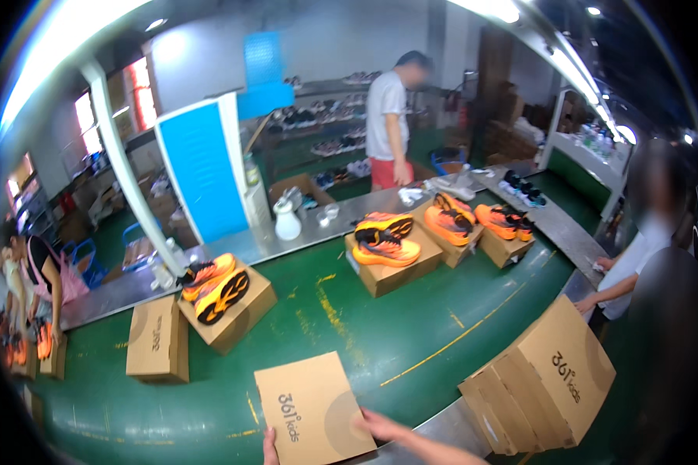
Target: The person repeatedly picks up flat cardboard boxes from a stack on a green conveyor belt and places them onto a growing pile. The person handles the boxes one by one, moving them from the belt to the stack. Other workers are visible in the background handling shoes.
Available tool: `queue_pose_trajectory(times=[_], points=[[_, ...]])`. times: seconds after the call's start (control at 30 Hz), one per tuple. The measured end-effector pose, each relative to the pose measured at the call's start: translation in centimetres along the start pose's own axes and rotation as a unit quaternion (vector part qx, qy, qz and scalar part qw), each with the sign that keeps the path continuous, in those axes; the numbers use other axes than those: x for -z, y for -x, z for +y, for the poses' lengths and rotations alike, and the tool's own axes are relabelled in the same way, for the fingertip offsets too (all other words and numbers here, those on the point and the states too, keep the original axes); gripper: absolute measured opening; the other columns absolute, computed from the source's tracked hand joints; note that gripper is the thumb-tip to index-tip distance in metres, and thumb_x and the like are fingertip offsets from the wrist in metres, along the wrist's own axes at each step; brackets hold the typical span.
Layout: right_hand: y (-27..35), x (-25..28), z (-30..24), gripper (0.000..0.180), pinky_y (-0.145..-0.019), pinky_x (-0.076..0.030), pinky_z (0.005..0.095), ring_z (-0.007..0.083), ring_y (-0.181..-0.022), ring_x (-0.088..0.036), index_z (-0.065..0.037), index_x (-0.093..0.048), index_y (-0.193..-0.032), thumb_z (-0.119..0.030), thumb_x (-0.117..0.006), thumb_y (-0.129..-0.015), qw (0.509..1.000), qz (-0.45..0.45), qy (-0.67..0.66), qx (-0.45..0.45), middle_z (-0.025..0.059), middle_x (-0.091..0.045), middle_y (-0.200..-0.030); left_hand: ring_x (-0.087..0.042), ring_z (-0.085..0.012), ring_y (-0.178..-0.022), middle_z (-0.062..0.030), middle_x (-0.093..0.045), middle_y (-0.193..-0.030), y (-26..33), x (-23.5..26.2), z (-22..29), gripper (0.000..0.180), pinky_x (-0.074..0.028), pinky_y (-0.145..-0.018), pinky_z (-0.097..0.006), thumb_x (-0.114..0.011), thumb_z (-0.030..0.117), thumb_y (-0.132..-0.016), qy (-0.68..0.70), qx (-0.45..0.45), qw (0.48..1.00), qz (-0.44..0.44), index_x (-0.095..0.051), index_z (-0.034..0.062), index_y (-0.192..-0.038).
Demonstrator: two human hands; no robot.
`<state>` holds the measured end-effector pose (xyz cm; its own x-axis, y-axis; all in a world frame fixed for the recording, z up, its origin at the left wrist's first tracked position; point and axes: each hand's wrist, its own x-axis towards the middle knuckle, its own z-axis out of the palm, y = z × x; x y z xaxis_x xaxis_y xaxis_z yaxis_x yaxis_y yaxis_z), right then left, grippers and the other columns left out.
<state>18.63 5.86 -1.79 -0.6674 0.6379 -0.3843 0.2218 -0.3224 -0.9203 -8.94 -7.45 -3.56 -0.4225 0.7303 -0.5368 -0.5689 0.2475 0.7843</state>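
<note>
Near the lower edge, a closed brown cardboard shoebox (306,380) with dark print on its lid sits between my two hands. My left hand (269,448) grips its left side; only some fingers show. On its right edge is my right hand (378,425), the forearm reaching in from the lower right. Another closed shoebox (152,341) lies to the left on the green conveyor belt (318,325). Beside that one, a pair of orange and black sneakers (219,288) rests on top of a box (236,322).
Farther along the belt, more orange sneakers (385,239) sit on boxes. A stack of shoeboxes (531,384) stands at the right. A metal ledge (318,232) borders the belt, bearing a white bottle (287,222). People stand behind the ledge (388,116), at right (647,256) and far left (46,271).
</note>
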Motion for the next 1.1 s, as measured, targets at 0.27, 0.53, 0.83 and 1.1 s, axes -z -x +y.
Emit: queue_pose_trajectory(times=[0.27,0.53,0.83,1.1], points=[[8.8,-0.6,-13.0,0.078,-0.119,-0.023,0.0383,0.0331,-0.144,-0.031,-0.001,-0.031,-0.150,-0.053,-0.053,-0.095,0.946,0.102,0.247,0.186,0.0224,-0.033,-0.154,-0.043,-0.0399,-0.131,-0.0242,-0.040,-0.147,5.6,-2.6,2.3,0.073,-0.036,-0.109,-0.052,-0.050,0.042,-0.093,0.168,0.063,0.980,-0.085,-0.030,-0.0011,-0.148],[24.9,-4.8,-21.6,0.075,-0.115,-0.030,0.0489,0.0383,-0.139,-0.038,0.001,-0.038,-0.144,-0.047,-0.062,-0.092,0.776,0.350,0.369,0.373,0.0241,-0.039,-0.149,-0.059,-0.0346,-0.115,-0.0201,-0.056,-0.132,13.1,-9.8,9.8,0.060,-0.050,-0.097,-0.049,-0.046,0.041,-0.093,0.122,-0.069,0.978,-0.154,-0.049,-0.0021,-0.135],[43.7,6.8,-21.1,0.068,-0.112,-0.033,0.0406,0.0274,-0.138,-0.041,-0.004,-0.039,-0.145,-0.046,-0.059,-0.095,0.729,0.467,0.168,0.471,0.0165,-0.046,-0.146,-0.050,-0.0323,-0.123,-0.0220,-0.043,-0.142,27.3,-28.8,9.3,0.073,-0.046,-0.100,-0.045,-0.069,0.029,-0.089,0.053,-0.444,0.880,-0.164,-0.034,-0.0028,-0.145],[54.5,24.9,-14.9,0.069,-0.111,-0.033,0.0346,0.0208,-0.134,-0.042,-0.008,-0.035,-0.151,-0.055,-0.043,-0.101,0.819,0.482,0.057,0.306,0.0123,-0.049,-0.143,-0.052,-0.0239,-0.115,-0.0165,-0.049,-0.130,35.1,-44.7,0.2,0.058,-0.044,-0.098,-0.040,-0.048,0.037,-0.097,-0.040,-0.194,0.909,-0.366,-0.039,-0.0028,-0.138]])
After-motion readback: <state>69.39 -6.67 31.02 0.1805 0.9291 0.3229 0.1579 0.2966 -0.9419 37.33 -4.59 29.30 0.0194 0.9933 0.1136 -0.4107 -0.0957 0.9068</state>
